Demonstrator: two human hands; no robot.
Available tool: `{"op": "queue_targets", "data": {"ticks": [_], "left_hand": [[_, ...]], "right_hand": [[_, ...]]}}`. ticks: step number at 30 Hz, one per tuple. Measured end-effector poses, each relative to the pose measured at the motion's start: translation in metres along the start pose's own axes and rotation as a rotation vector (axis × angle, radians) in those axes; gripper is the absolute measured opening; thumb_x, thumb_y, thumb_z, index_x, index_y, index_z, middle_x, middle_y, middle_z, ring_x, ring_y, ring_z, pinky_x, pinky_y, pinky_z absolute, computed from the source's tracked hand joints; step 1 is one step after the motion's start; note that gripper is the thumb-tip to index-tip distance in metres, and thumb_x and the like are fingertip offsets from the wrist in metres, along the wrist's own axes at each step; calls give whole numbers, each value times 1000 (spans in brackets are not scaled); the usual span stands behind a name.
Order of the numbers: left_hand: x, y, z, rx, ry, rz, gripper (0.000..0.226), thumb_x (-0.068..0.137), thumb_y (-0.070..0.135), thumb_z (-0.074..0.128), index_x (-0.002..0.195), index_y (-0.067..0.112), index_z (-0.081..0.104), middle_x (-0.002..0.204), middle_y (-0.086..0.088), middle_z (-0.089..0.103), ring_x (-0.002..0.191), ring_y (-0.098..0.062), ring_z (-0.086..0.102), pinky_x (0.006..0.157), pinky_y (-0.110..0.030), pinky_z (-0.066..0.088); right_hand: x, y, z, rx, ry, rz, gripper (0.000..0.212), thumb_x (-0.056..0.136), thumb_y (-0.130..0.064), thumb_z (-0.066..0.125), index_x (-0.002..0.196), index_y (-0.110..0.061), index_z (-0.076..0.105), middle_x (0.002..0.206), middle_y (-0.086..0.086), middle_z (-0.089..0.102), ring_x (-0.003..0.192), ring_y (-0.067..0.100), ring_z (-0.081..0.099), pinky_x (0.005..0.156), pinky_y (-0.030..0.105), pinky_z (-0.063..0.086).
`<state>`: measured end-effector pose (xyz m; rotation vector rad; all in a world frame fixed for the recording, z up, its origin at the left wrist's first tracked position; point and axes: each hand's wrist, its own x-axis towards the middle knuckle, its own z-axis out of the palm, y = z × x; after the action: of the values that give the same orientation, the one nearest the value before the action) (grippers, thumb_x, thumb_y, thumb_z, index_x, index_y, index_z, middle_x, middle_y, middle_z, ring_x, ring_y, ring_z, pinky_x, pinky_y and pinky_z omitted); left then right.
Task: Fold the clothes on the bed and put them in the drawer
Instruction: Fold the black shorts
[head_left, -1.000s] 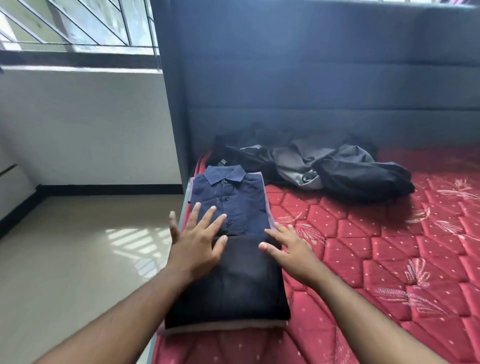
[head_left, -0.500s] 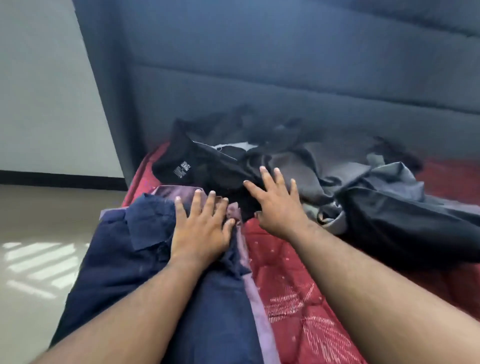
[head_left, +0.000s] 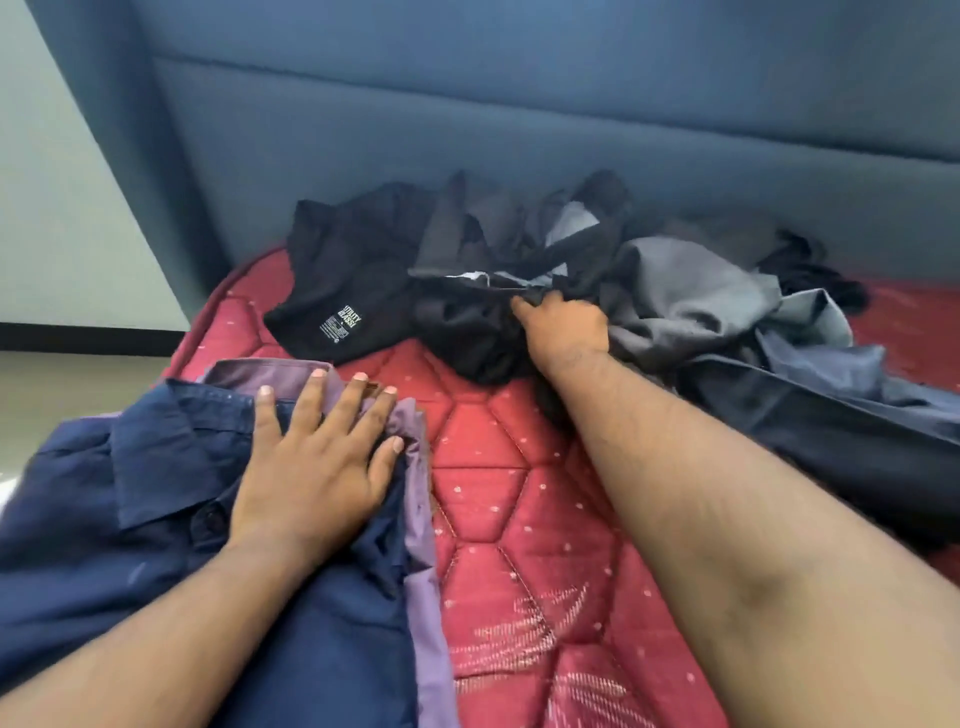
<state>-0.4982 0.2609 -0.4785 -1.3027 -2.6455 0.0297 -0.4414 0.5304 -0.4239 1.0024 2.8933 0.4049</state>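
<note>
A folded navy blue shirt lies on a folded purple garment at the bed's left edge. My left hand rests flat on the navy shirt with fingers spread. Beyond it, against the headboard, sits a heap of unfolded clothes: a black garment with a white label, grey cloth and dark navy cloth. My right hand reaches into the heap, its fingers curled into black fabric at the pile's front. The fingertips are hidden in the folds.
The red quilted mattress shows between the stack and the heap. A blue padded headboard rises behind. At the left are a pale wall and a floor strip. No drawer is in view.
My right hand went forward from the mattress into the clothes heap and closed on black fabric. My left hand stayed pressed on the navy shirt. The view came closer.
</note>
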Motion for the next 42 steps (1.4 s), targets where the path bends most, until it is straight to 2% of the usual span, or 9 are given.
{"op": "queue_targets", "data": {"ticks": [4,7,13,20,26,30,32,37,42], "left_hand": [[14,24,-32,82,-114,-137,55,94,46,28,140,30,52,157,-2,37,147,-36,25,106,-76,-1],[34,96,-56,-58,-76,-92,59,89,25,52,147,32,40,162,-3,22,149,-36,14,110,-73,9],[-44,308,-78,-364,-566,201,74,96,26,47,156,42,6,166,1,0,152,-36,1,114,-69,17],[-254,459,-150,-355,-737,640,88,87,17,54,154,45,5,166,5,1,151,-39,2,111,-73,15],[-341,411,-177,-306,-737,770,85,83,10,42,154,45,11,165,-1,7,148,-43,14,115,-63,22],[-339,363,-163,-254,-718,707,97,71,6,32,154,48,6,166,-10,-2,151,-37,8,117,-59,22],[-335,351,-164,-277,-666,659,98,72,5,34,150,56,4,166,-8,1,151,-36,12,116,-58,26],[-300,338,-166,-326,-521,494,92,83,16,48,154,46,0,165,-2,12,148,-33,20,112,-58,34],[-225,337,-134,-222,-486,304,74,96,46,47,156,40,4,166,4,1,153,-28,1,113,-69,18]], "right_hand": [[-52,112,12,-92,-138,209,41,99,-10,37,131,-24,58,132,7,60,122,29,57,93,42,46],[-131,203,29,-121,-266,376,39,98,-14,40,129,-25,61,132,6,61,120,28,58,92,39,47],[-348,309,42,-33,-388,558,34,97,-22,40,123,-30,60,126,6,63,114,30,62,89,37,49],[-584,299,18,107,-466,742,38,95,-12,38,122,-24,61,124,9,63,114,32,61,91,39,50],[-706,206,-23,169,-552,648,33,99,-18,42,126,-24,59,127,8,60,117,31,60,92,43,51],[-693,186,-54,169,-755,577,50,81,-38,72,127,-26,60,132,-1,60,118,27,60,86,52,52],[-671,177,-68,123,-732,572,64,76,-50,74,131,-25,56,134,0,56,120,29,57,85,53,49],[-600,161,-82,119,-64,425,33,96,-32,51,122,-17,62,124,10,59,115,31,57,88,40,47],[-497,185,-36,235,-15,231,31,95,-27,49,122,-16,61,125,10,53,121,32,48,95,44,42]]}}
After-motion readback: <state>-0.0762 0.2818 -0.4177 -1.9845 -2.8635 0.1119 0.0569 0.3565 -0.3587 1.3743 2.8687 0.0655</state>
